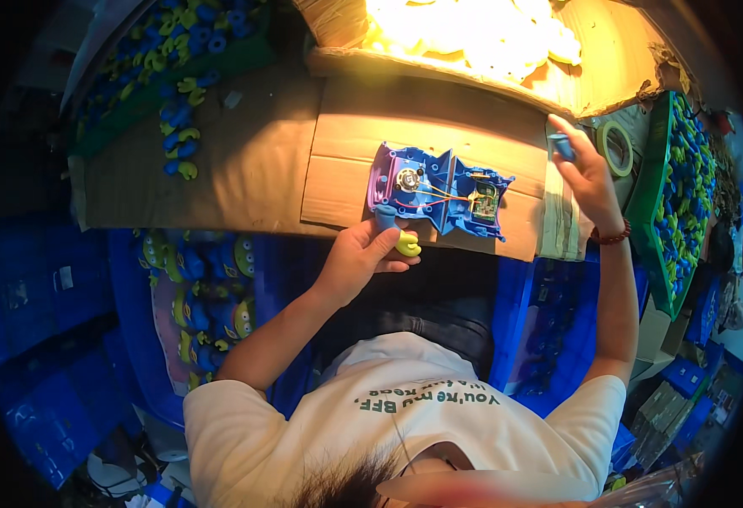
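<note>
The open toy shell lies on the cardboard-covered counter, near its front edge and right of its middle. Its hollow side faces up, which leaves the round speaker, the thin wires and the circuit board in plain sight; lying so close to the front edge, it is probably meant to be within easy reach of both hands.

The left hand is at the shell's near-left corner, its grip pinching a toy arm between thumb and fingers. The blue sleeve points up toward the shell and the yellow-green end sits by the fingers, a hold that seems to leave the sleeve's end free. The right hand is raised near the counter's right end, apart from the shell, its grip pinching a small blue piece; whether more of it hides behind the fingers, I cannot tell.

Just beyond that hand lies a tape roll, with a green tray of loose parts beside it, likely set there for quick picking.
</note>
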The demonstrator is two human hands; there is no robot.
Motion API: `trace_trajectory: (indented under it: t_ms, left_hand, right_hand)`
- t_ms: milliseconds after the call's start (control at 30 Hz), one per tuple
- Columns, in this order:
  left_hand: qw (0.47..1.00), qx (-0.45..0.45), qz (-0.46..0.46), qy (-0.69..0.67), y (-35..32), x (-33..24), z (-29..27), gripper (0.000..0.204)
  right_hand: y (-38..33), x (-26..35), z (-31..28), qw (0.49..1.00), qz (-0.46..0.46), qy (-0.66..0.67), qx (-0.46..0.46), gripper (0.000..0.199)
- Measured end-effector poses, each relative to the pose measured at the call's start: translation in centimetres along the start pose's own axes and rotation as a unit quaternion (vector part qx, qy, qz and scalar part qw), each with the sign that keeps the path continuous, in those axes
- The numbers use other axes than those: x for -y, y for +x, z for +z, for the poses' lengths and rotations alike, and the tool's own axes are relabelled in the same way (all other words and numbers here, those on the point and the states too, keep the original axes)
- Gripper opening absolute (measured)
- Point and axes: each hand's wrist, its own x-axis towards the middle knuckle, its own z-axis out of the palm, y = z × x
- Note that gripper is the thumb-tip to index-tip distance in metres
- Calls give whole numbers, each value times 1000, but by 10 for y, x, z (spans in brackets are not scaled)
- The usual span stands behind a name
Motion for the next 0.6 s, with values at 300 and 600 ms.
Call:
trace_trajectory:
  t_ms: [300,600]
  left_hand:
    - [999,-12,-17,-47,3,-2,-1,50]
    - [998,-22,-32,-41,3,-13,2,54]
  right_hand:
    - [67,41,87,970,-208,-50,113,35]
    - [105,51,126,947,-270,-62,160,42]
